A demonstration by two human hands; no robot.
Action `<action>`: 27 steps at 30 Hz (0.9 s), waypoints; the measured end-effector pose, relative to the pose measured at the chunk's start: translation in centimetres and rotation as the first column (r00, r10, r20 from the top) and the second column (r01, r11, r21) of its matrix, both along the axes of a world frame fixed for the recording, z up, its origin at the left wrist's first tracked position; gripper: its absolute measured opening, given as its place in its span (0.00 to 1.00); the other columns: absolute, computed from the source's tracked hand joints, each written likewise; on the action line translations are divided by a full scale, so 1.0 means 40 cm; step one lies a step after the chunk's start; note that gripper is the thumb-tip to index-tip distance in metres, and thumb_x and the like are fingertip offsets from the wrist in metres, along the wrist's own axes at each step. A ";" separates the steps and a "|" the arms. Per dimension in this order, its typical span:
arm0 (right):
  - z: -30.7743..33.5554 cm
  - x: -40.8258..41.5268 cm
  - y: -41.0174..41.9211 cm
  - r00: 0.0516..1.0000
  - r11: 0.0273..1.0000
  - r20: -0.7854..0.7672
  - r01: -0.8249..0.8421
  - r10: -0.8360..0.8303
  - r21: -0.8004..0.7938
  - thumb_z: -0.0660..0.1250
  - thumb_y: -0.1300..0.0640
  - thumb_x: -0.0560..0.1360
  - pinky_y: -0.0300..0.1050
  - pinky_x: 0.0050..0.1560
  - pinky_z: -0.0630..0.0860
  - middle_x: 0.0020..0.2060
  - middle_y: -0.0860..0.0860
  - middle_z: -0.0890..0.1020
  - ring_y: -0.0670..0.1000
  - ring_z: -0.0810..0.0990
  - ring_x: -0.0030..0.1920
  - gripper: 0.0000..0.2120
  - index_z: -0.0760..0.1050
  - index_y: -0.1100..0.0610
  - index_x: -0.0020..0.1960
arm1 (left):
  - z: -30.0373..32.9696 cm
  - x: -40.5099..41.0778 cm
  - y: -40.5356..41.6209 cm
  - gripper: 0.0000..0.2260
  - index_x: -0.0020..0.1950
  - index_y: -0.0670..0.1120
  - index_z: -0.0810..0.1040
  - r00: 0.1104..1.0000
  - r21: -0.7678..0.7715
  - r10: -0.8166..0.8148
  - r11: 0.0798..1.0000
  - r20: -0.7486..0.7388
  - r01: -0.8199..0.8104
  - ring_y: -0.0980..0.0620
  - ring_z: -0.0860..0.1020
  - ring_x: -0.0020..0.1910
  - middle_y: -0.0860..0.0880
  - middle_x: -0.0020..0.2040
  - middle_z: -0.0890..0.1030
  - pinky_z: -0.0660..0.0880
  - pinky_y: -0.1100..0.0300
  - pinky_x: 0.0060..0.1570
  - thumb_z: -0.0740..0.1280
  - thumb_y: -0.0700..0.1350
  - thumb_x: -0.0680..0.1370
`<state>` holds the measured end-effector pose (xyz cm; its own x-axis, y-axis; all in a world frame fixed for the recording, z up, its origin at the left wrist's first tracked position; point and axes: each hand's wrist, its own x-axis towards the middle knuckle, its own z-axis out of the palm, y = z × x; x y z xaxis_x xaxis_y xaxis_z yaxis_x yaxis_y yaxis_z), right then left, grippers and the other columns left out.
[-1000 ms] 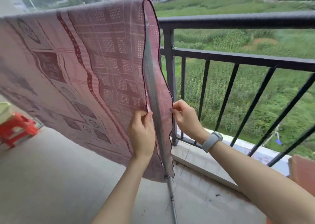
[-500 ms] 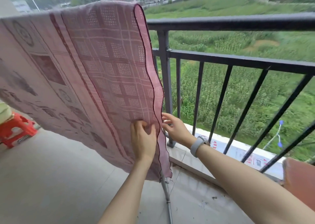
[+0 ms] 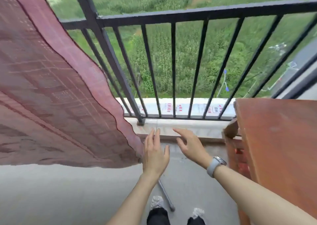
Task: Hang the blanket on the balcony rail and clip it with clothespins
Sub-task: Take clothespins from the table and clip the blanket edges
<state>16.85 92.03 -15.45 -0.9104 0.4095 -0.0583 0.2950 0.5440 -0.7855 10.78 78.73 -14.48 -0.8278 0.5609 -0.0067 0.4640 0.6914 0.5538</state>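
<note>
Pink patterned cloth fills the left side: the blanket [image 3: 51,91] hangs from above, its dark-trimmed edge running down to a lower corner just beside the left hand [image 3: 155,153]. Both forearms reach forward and down from the bottom of the view. The left hand is held upright with fingers straight and together, gripping nothing; whether its edge brushes the blanket corner is hard to tell (the picture is blurred there). The right hand [image 3: 192,146], a grey watch [image 3: 215,165] on its wrist, is spread with fingers relaxed and apart, also holding nothing. Beyond them stands the black balcony rail [image 3: 173,15] with its bars. A reddish-brown tabletop [image 3: 277,139] sits at right.
</note>
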 end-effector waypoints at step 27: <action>-0.213 0.932 0.338 0.621 0.798 0.629 -0.009 -0.468 0.602 0.60 0.61 0.73 0.51 0.56 0.67 0.57 0.55 0.75 0.55 0.68 0.63 0.10 0.75 0.57 0.52 | -0.266 0.606 0.424 0.25 0.73 0.51 0.49 0.326 -0.443 -0.855 0.130 0.403 0.887 0.43 0.43 0.74 0.45 0.76 0.46 0.53 0.44 0.71 0.55 0.48 0.79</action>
<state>54.15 105.56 -23.98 -0.5234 0.7747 -0.3547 0.7940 0.5945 0.1271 35.03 95.68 -25.14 0.2256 0.7775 -0.5870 0.9455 -0.0295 0.3243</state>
